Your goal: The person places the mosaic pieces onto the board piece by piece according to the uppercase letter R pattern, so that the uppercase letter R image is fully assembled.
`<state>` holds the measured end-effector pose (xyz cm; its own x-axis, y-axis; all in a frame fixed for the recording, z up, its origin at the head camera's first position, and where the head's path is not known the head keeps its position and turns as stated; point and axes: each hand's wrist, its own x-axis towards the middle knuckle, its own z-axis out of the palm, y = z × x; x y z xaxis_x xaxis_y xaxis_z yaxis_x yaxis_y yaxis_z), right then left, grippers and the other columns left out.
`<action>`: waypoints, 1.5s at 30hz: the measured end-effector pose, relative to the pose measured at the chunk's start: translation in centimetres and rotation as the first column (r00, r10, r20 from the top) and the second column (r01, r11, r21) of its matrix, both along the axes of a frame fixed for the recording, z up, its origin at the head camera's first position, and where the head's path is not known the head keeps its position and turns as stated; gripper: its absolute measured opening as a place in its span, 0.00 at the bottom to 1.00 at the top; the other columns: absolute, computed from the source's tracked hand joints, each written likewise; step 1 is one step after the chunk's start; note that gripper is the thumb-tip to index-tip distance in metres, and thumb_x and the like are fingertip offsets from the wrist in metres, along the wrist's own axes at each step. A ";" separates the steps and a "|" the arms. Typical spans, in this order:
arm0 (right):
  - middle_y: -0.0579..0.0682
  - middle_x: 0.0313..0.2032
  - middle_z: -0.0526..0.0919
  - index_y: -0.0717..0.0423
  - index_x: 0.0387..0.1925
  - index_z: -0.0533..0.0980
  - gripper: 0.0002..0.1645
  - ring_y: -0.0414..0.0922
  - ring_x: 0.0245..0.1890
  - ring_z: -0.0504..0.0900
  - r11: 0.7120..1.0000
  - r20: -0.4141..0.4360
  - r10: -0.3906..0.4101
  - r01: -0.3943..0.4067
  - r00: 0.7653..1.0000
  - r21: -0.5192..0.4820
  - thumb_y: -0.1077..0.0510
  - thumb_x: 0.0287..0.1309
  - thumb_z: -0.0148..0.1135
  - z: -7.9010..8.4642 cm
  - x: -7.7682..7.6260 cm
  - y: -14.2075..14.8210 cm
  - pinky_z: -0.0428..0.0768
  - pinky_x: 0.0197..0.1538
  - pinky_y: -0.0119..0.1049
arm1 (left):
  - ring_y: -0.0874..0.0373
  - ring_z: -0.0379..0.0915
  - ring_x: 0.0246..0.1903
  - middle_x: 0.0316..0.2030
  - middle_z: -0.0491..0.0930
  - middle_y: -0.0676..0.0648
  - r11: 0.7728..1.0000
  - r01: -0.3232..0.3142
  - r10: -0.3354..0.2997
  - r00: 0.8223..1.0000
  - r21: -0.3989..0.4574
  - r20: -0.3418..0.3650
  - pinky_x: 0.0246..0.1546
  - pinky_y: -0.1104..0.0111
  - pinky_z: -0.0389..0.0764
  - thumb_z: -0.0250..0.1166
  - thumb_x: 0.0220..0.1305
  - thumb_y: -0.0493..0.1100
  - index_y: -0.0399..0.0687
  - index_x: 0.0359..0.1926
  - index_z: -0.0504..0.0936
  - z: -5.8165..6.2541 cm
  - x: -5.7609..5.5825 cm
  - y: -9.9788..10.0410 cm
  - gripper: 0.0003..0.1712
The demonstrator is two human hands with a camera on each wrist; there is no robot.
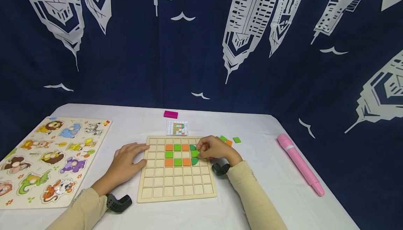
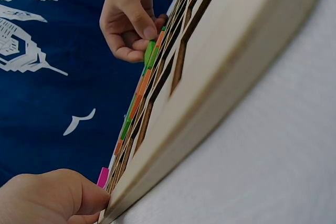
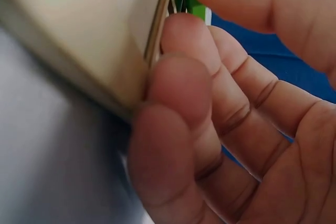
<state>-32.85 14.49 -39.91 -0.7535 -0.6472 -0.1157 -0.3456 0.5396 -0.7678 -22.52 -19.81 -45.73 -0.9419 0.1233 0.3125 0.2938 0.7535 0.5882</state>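
A wooden grid board (image 1: 176,191) lies on the white table, with orange and green square tiles (image 1: 177,147) in its upper cells. Two dark green curved tiles (image 1: 194,161) sit at the right of that pattern. My right hand (image 1: 215,149) pinches a green square tile (image 1: 195,154) between thumb and fingers, over the cell between the curved ones. In the left wrist view that green tile (image 2: 149,52) is tilted above the row. My left hand (image 1: 127,160) rests against the board's left edge, index fingertip and thumb touching it, fingers extended.
Behind the board are a small pattern card (image 1: 169,127) and a magenta block (image 1: 171,114). Loose green and orange tiles (image 1: 237,140) lie beyond my right hand. An animal puzzle board (image 1: 75,142) is at left, a pink marker-like stick (image 1: 300,165) at right.
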 end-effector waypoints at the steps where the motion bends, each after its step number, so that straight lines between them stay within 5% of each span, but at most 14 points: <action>1: 0.41 0.24 0.82 0.64 0.41 0.82 0.10 0.37 0.19 0.74 1.000 -0.004 -0.001 0.001 1.000 0.005 0.67 0.59 0.73 0.0 0.0 -0.1 0.74 0.28 0.28 | 0.30 0.62 0.74 0.69 0.79 0.34 1.000 0.001 -0.001 1.000 0.000 0.000 0.69 0.36 0.57 0.67 0.69 0.40 0.39 0.68 0.82 0.0 0.0 0.0 0.28; 14: 0.42 0.25 0.83 0.62 0.42 0.83 0.10 0.38 0.21 0.74 0.998 0.020 -0.041 0.040 0.999 0.042 0.66 0.60 0.74 -0.1 0.3 -0.5 0.74 0.28 0.29 | 0.30 0.62 0.74 0.69 0.79 0.34 1.000 0.000 0.000 1.000 -0.003 0.008 0.69 0.35 0.57 0.68 0.69 0.40 0.39 0.68 0.82 -0.1 0.2 0.1 0.27; 25: 0.45 0.29 0.85 0.68 0.50 0.83 0.12 0.39 0.24 0.77 0.994 0.110 -0.038 0.049 0.993 -0.102 0.65 0.68 0.68 -0.9 0.6 1.2 0.80 0.31 0.30 | 0.30 0.61 0.74 0.69 0.79 0.35 1.000 -0.002 0.002 1.000 -0.002 0.015 0.70 0.35 0.57 0.68 0.69 0.41 0.40 0.68 0.82 -0.3 0.3 0.2 0.27; 39: 0.48 0.41 0.89 0.76 0.58 0.78 0.20 0.37 0.24 0.73 0.926 0.180 -0.177 0.226 0.968 -0.303 0.63 0.73 0.64 -1.9 -0.1 7.6 0.75 0.28 0.29 | 0.30 0.61 0.74 0.69 0.78 0.34 1.000 0.002 -0.002 1.000 0.000 0.005 0.69 0.35 0.57 0.67 0.70 0.40 0.39 0.68 0.82 0.2 0.2 0.3 0.28; 45: 0.45 0.34 0.84 0.77 0.59 0.77 0.22 0.36 0.24 0.71 0.898 0.196 -0.252 0.305 0.947 -0.317 0.62 0.74 0.64 -2.4 0.2 9.9 0.73 0.28 0.27 | 0.30 0.62 0.74 0.69 0.78 0.34 1.000 0.000 0.000 1.000 -0.002 0.013 0.68 0.35 0.58 0.68 0.69 0.41 0.40 0.68 0.82 0.2 0.2 0.2 0.28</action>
